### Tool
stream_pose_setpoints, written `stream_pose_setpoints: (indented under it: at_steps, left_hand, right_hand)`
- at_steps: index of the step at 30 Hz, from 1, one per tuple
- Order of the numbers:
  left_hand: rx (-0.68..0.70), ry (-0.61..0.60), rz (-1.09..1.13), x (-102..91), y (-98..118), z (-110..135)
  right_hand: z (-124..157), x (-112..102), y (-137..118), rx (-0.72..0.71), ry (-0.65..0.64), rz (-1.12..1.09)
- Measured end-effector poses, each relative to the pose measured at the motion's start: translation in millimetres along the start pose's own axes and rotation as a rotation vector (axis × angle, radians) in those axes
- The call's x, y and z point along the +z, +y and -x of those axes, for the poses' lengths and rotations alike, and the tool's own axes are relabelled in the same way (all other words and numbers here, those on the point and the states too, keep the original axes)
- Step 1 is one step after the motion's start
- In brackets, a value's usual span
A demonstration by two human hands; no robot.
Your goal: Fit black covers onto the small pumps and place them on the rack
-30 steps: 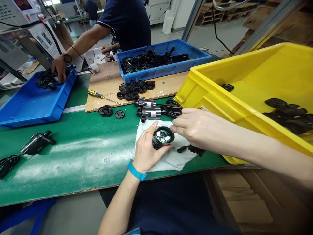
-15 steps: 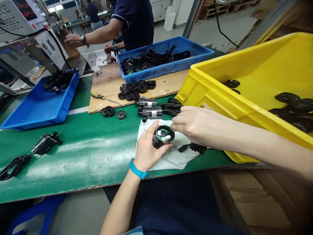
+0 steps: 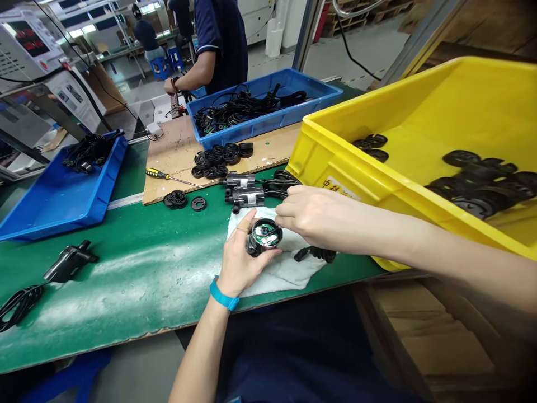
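My left hand (image 3: 243, 254), with a blue wristband, is wrapped round a black cylindrical pump housing (image 3: 267, 233). The housing's open end is tilted up towards me, and a green circuit board with white patches shows inside. At its right rim my right hand (image 3: 308, 215) is closed in a pinch on a black cable (image 3: 273, 230) that crosses the board; the fingertips are partly hidden. Beneath both hands lies a white cloth (image 3: 289, 274). A coiled black cable with a plug (image 3: 316, 254) rests on the cloth, below my right hand.
Two labelled black pumps (image 3: 247, 197) lie behind the cloth. Black round caps (image 3: 218, 159) and a yellow-black screwdriver (image 3: 157, 173) sit on a board. A yellow bin (image 3: 352, 190) stands right, blue trays (image 3: 247, 131) behind and left. Another pump (image 3: 69, 262) lies left. A person works opposite.
The view has shifted, so most things sit further left. Both my hands keep the same hold on the housing and cable. The person opposite has drawn an outstretched arm back.
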State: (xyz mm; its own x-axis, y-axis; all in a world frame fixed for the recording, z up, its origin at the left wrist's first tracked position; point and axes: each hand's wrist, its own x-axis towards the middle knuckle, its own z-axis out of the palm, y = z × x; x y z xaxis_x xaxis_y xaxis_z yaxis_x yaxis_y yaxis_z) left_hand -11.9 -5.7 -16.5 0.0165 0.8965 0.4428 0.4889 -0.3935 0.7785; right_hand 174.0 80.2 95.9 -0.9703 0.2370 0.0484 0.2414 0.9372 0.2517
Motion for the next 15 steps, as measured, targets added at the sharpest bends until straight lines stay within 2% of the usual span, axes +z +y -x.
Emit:
stream_pose_setpoints:
  at_steps: [8, 15]
  left_hand:
    - [0.010, -0.024, -0.004, -2.4, -0.8, -1.8]
    - [-0.035, -0.058, 0.004, -4.8, 1.7, -2.0]
  right_hand:
    - [1.2, 2.4, -1.1, -0.011, 0.041, -0.002]
    - [1.9, 4.6, 0.9, -0.025, 0.050, 0.004]
